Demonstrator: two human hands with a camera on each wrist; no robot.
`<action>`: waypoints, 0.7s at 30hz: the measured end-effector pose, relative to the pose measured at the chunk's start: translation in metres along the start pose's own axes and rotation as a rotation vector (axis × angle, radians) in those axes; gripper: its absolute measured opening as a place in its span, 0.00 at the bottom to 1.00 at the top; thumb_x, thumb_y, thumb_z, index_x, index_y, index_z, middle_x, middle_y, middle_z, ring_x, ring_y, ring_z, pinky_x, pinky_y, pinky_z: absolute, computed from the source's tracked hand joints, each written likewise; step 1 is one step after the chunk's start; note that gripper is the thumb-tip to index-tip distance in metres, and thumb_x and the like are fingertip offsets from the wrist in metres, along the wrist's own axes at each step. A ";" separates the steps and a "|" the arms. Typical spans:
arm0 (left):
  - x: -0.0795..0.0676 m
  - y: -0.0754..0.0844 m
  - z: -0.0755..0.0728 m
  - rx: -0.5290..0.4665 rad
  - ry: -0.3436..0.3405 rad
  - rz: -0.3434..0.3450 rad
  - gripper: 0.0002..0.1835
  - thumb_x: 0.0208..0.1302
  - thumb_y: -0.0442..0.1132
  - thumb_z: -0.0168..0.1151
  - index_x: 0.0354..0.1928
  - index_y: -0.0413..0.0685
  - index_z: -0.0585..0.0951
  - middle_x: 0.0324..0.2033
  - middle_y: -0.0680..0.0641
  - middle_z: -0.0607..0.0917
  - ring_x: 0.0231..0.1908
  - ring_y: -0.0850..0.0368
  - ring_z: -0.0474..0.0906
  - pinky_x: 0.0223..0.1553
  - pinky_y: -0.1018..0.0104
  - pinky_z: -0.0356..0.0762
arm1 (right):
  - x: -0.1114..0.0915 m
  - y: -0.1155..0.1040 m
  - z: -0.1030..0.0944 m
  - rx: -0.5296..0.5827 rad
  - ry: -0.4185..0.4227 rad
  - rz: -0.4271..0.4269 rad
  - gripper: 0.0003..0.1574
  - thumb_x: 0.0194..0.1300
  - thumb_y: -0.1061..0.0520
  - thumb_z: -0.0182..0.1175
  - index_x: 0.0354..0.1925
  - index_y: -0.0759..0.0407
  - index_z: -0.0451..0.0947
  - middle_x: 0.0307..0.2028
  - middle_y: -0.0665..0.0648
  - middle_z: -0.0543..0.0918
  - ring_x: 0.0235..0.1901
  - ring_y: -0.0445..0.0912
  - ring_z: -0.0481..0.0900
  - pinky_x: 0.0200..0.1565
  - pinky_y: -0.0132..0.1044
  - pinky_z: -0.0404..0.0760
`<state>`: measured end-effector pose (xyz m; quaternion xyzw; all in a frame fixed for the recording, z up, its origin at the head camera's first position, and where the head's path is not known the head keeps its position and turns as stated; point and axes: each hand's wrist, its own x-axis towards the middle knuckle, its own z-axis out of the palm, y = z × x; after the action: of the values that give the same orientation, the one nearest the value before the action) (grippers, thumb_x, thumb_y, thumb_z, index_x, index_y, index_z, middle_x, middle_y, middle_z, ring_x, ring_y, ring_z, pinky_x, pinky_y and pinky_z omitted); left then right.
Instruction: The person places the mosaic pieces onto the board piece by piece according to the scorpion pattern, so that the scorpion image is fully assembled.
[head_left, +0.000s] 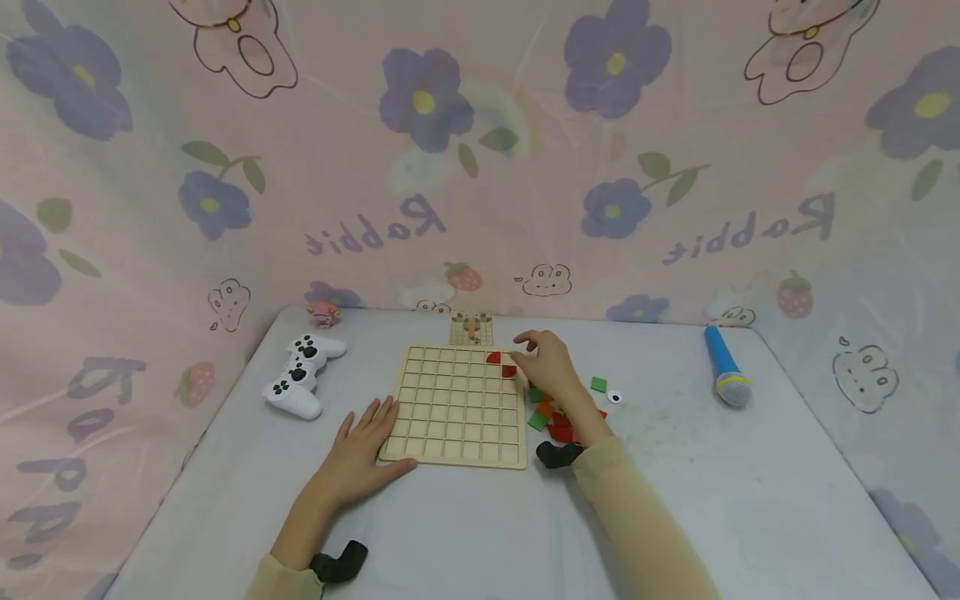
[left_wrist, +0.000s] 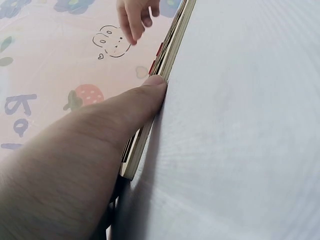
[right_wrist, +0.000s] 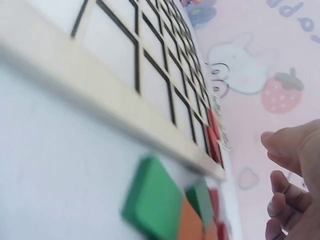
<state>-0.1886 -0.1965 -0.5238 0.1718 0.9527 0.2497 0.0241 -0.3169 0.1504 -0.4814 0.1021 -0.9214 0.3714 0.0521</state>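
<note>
A square wooden grid board (head_left: 450, 408) lies flat on the white table. My left hand (head_left: 358, 458) rests at its left edge with straight fingers, and the thumb (left_wrist: 145, 97) touches the board's front edge in the left wrist view. Two red pieces (head_left: 509, 372) with a curved side sit in cells near the far right corner. Just above that corner is my right hand (head_left: 551, 367), its fingers loosely bent. In the right wrist view, thumb and fingers stand apart with nothing between them. Beside the board's right edge, partly under the right forearm, lie loose red pieces (head_left: 561, 428), green pieces (head_left: 537, 421) and orange ones.
A small picture card (head_left: 472, 328) lies behind the board. At the left are a white game controller (head_left: 303, 377) and a pink figurine (head_left: 323, 313). A green square (head_left: 598, 384), a round eye piece (head_left: 615, 397) and a blue microphone (head_left: 726, 367) lie to the right.
</note>
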 end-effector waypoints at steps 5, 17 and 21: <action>0.000 -0.001 0.001 -0.001 0.001 -0.003 0.56 0.67 0.69 0.65 0.83 0.39 0.57 0.83 0.40 0.56 0.83 0.38 0.46 0.80 0.30 0.34 | -0.020 0.018 -0.033 -0.036 0.067 -0.001 0.21 0.72 0.55 0.68 0.59 0.64 0.84 0.41 0.63 0.80 0.37 0.53 0.70 0.39 0.42 0.70; 0.000 -0.001 0.000 0.010 0.006 -0.007 0.56 0.67 0.68 0.65 0.83 0.39 0.57 0.83 0.40 0.56 0.83 0.38 0.47 0.80 0.31 0.35 | -0.066 0.082 -0.081 -0.030 0.120 0.191 0.22 0.74 0.53 0.66 0.61 0.64 0.82 0.43 0.63 0.79 0.40 0.52 0.70 0.35 0.38 0.71; 0.000 -0.002 0.001 0.003 0.007 -0.002 0.56 0.67 0.69 0.65 0.83 0.39 0.57 0.83 0.39 0.56 0.83 0.37 0.47 0.79 0.30 0.35 | -0.071 0.093 -0.078 -0.007 0.111 0.188 0.22 0.74 0.53 0.66 0.60 0.64 0.83 0.43 0.63 0.80 0.39 0.51 0.71 0.35 0.36 0.72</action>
<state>-0.1886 -0.1975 -0.5256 0.1701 0.9532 0.2490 0.0206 -0.2669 0.2807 -0.5003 -0.0056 -0.9238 0.3767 0.0682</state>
